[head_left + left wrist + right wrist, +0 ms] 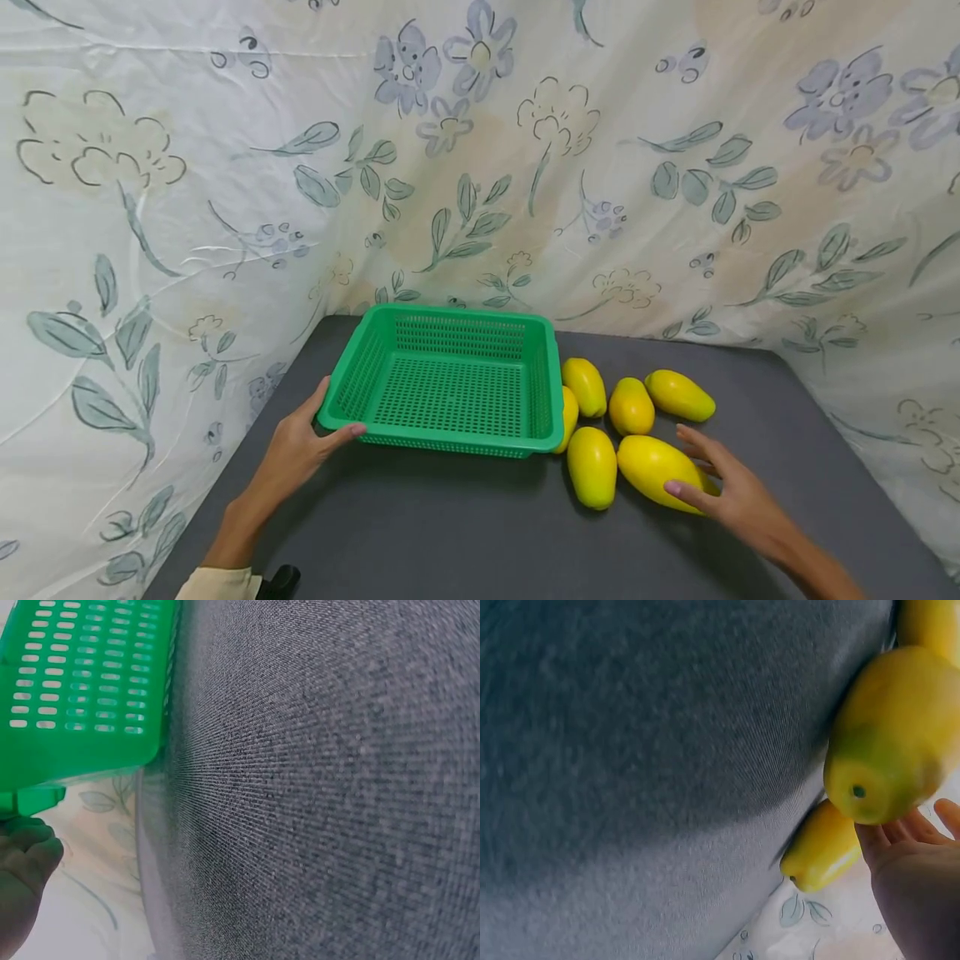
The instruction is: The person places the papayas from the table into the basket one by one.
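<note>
A green perforated plastic basket (450,438) sits at the back left of the grey tabletop with nothing in it. My left hand (300,446) grips its front left corner, thumb over the front rim and fingers at the left side. In the left wrist view, fingertips (37,847) show below the basket's corner. My right hand (731,487) is at the right end of the nearest large yellow mango (648,467), thumb in front and fingers spread behind. The right wrist view shows this mango (900,735) by the extended fingers, its stem end facing the camera.
Several other yellow mangoes lie right of the basket, one (592,468) near its front right corner and another (680,395) farthest right. One mango (570,417) is partly hidden by the basket. Floral cloth (480,167) hangs behind and beside the grey table (450,533).
</note>
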Demonstrator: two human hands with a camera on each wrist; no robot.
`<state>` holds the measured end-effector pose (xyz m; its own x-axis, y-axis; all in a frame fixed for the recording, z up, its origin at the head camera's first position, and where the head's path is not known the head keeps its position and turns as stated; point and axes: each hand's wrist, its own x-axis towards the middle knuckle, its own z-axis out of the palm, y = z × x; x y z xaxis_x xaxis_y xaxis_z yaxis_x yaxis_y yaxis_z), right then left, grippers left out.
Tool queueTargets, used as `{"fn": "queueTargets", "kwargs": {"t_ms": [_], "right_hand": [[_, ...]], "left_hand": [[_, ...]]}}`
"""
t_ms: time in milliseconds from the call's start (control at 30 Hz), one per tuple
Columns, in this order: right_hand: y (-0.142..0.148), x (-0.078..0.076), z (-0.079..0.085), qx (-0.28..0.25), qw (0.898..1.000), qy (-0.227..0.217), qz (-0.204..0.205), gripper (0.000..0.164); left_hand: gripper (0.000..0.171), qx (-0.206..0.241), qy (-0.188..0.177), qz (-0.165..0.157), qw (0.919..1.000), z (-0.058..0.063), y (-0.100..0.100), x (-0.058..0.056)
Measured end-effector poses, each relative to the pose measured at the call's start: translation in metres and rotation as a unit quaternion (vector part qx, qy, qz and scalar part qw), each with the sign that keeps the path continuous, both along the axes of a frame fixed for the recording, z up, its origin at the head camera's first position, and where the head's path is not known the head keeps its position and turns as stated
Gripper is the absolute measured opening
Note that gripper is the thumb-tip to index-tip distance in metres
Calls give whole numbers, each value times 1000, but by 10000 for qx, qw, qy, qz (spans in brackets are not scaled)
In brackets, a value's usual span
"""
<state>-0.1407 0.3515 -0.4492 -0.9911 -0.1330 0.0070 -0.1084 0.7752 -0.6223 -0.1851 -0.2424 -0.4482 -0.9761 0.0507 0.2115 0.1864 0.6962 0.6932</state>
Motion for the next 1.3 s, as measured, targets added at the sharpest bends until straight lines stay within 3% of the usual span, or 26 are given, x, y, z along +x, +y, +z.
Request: {"fn": "queueTargets", "kwargs": {"t_ms": [567, 1033, 1300], "right_hand": [[-8, -5, -16, 279, 9992, -282, 24, 103], [-8, -4, -21, 211, 9996, 146, -82, 97], [-4, -2, -15, 111, 9991, 364, -203, 93]], "left_hand": [[106, 63, -93, 20, 9999, -3, 0, 1], [106, 112, 85, -105, 9998, -4, 0, -3], [105, 119, 115, -49, 9999, -6, 0, -2]]}}
